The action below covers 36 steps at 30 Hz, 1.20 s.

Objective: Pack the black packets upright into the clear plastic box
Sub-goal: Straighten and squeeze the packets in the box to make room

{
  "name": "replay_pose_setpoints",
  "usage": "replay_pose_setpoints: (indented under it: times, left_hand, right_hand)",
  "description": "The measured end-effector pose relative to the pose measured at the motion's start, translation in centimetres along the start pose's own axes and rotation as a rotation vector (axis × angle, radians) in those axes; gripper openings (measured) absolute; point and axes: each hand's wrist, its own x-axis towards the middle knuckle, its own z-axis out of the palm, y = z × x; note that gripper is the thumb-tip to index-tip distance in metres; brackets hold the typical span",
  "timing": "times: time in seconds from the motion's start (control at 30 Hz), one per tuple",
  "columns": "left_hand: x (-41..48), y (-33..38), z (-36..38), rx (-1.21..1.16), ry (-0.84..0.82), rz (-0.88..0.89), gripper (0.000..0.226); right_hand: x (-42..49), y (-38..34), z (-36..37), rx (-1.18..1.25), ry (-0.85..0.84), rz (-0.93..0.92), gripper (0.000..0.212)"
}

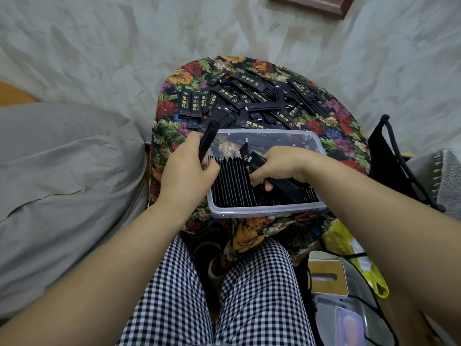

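Black packet, pinched near-upright in the left hand, hangs over the left rim of the clear plastic box, while the right hand grips a slanted bundle above the packed row.

My left hand hides the lower end of the packet it grips; my right hand covers part of the bundle it holds. Print on the loose packets is too small to read.

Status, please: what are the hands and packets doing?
Left hand grips one packet. Right hand holds a bunch over part-filled box. Nothing blocking.
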Motion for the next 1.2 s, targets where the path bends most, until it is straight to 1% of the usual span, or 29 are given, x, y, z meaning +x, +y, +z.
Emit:
replay_pose_setpoints:
  times: [0.13, 0.27, 0.47, 0.57, 0.67, 0.77, 0.9, 1.07, 1.13, 1.2]
  left_hand:
    - [0.0, 0.0, 0.0, 0.001, -0.004, -0.002, 0.018]
    - [0.0, 0.0, -0.1, -0.004, -0.006, -0.001, 0.018]
    - [-0.1, 0.0, -0.1, -0.013, -0.010, 0.006, 0.018]
    - [-0.1, 0.1, -0.2, -0.013, -0.014, 0.005, 0.017]
    - [-0.1, 0.0, -0.2, 0.008, -0.015, 0.009, 0.017]
    - [0.5, 0.1, -0.4, 0.064, -0.033, 0.079, 0.015]
    - [2.3, 0.5, -1.3, 0.207, -0.172, 0.241, 0.013]
    - [4.4, 1.8, -1.9, 0.394, -0.476, 0.408, 0.015]
    - [5.4, 2.8, -1.9, 0.422, -0.632, 0.477, 0.014]
    - [6.5, 3.7, -1.6, 0.422, -0.813, 0.509, 0.007]
  right_hand:
    - [0.0, -0.2, -0.1, 0.004, -0.007, -0.011, 0.037]
    - [-0.1, -0.4, 0.1, 0.016, 0.025, -0.056, 0.028]
    - [0.1, -0.5, 0.9, -0.029, 0.067, -0.098, 0.020]
    - [0.1, 0.0, 1.5, 0.002, 0.100, -0.147, 0.013]
    - [0.0, 0.7, 1.8, 0.056, 0.154, -0.174, 0.016]
    - [0.1, 1.4, 1.8, 0.144, 0.200, -0.176, 0.028]
    - [0.2, 1.8, 1.9, 0.150, 0.264, -0.168, 0.046]
    - [0.0, 1.8, 1.8, 0.187, 0.231, -0.180, 0.019]
    - [-0.1, 1.9, 1.7, 0.194, 0.216, -0.176, 0.016]
    - [-0.1, 2.1, 1.6, 0.215, 0.200, -0.162, 0.016]
